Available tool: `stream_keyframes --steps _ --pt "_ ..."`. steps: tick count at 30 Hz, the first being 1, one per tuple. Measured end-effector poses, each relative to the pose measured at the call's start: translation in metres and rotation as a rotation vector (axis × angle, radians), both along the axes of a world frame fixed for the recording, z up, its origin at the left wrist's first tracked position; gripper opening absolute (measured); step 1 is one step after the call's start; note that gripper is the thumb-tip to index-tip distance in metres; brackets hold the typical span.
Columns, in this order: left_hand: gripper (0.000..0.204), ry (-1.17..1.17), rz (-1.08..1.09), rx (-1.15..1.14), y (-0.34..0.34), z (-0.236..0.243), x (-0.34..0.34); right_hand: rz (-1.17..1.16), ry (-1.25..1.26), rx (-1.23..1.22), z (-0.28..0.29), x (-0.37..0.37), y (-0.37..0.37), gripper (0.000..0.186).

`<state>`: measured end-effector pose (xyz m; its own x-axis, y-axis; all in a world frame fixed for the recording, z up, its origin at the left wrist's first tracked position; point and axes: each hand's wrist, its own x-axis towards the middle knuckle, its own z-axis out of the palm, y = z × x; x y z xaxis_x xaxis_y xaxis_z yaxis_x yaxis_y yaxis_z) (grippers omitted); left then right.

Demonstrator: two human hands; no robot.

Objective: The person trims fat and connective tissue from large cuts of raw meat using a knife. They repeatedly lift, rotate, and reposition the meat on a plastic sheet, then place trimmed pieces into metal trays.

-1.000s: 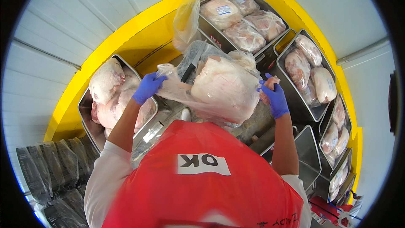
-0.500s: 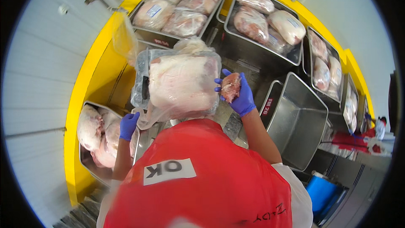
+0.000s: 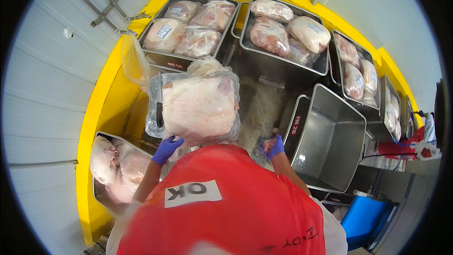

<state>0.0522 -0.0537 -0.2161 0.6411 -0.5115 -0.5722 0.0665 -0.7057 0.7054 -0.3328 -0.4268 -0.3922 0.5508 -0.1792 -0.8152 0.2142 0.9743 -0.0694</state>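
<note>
A large pale slab of meat in clear plastic (image 3: 200, 106) lies in front of me on a grey plastic-covered stand (image 3: 155, 99). My left hand (image 3: 166, 151), in a blue glove, is at the near left corner of this slab, its fingers closed at the loose plastic bag (image 3: 178, 153). Low on the right, close to my apron, my right hand (image 3: 277, 148), gloved in blue as well, grips a small reddish piece of meat (image 3: 268, 146). Part of that piece is hidden by the fingers.
Steel tubs of bagged meat (image 3: 188, 30), (image 3: 288, 61) line the yellow-edged wall, with another tub (image 3: 354, 95) at far right. An open steel tub (image 3: 330, 141) stands right of my right hand. Unwrapped meat fills a tub (image 3: 101, 189) at left. A blue roll (image 3: 363, 222) is at lower right.
My right hand has moved down toward my body, away from the slab, still holding the small piece of meat. My left hand has shifted right, to the slab's near corner.
</note>
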Motion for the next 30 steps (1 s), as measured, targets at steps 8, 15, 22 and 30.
stream_keyframes --steps 8,15,22,30 --pt "0.043 -0.086 -0.472 -0.015 0.024 -0.035 -0.012 0.091 -0.246 -0.311 -0.007 0.046 -0.068 0.046" --pt "0.053 0.066 -0.262 0.007 0.030 0.004 -0.045 0.303 -0.244 -0.802 0.228 0.270 0.030 0.047" --pt "0.070 -0.212 -0.178 0.045 0.037 -0.010 -0.056 0.903 -0.401 -0.407 0.293 0.367 0.204 0.039" --pt "0.076 -0.253 0.079 -0.137 0.077 -0.081 -0.070 1.569 -0.646 -0.513 0.353 0.380 0.382 0.069"
